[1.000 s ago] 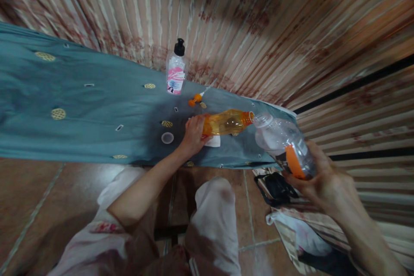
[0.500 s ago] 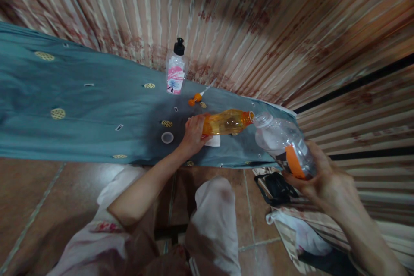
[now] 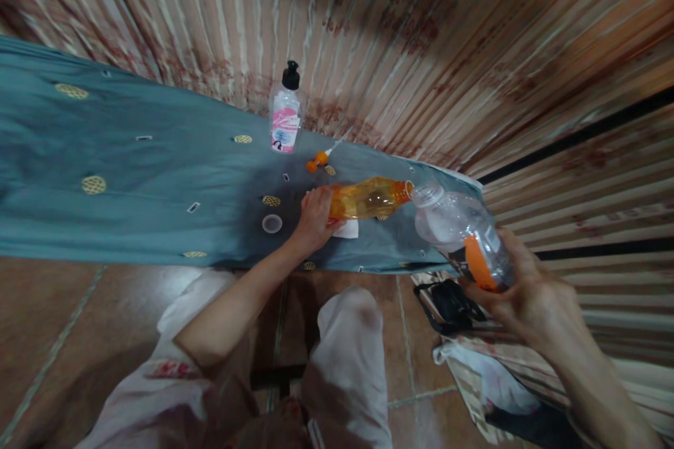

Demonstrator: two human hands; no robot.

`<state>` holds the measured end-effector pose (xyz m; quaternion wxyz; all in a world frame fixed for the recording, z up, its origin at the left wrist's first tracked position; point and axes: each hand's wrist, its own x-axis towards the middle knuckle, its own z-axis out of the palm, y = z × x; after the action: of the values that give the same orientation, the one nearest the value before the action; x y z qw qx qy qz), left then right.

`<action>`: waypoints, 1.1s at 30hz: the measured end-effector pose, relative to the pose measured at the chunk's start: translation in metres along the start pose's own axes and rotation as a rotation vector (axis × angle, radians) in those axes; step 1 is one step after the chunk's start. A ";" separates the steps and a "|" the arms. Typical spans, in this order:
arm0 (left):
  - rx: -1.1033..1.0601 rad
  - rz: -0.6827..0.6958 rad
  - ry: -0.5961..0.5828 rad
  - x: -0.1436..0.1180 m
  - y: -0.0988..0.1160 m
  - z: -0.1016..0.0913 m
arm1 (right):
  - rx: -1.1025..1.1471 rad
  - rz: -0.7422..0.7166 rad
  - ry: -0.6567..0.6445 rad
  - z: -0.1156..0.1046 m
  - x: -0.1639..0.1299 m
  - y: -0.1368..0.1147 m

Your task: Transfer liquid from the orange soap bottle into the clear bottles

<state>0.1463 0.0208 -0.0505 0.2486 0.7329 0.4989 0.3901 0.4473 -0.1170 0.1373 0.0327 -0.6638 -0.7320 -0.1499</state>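
Orange bottle (image 3: 368, 199) lies tipped almost flat in my left hand (image 3: 314, 219), its open neck pointing right and meeting the mouth of the clear bottle (image 3: 459, 233) that my right hand (image 3: 519, 292) holds tilted out over the near right edge of the blue cloth (image 3: 131, 175). My left fingers are wrapped around the orange bottle's base end; my right palm and fingers close around the clear bottle's lower half, at its orange label. Both look like thin plastic, so I judge them light, easily dented and a bit slick; gripping the thicker base end and the labelled waist seems safest, with no hard squeeze. A round lid (image 3: 272, 224) rests on the cloth left of my left hand, a small orange cap (image 3: 318, 163) beyond it, and a pump bottle (image 3: 286, 114) stands at the far edge.
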 end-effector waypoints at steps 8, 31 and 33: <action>-0.015 0.004 0.003 0.001 0.000 0.000 | -0.008 0.009 -0.030 -0.003 0.001 -0.002; 0.016 0.021 0.006 0.001 -0.003 0.001 | -0.011 -0.039 0.037 0.001 0.001 0.001; 0.016 0.028 0.007 0.000 -0.004 0.002 | -0.009 -0.025 0.024 0.001 0.001 0.001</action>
<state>0.1460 0.0225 -0.0543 0.2355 0.7403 0.4927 0.3921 0.4482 -0.1160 0.1368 0.0368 -0.6527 -0.7392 -0.1615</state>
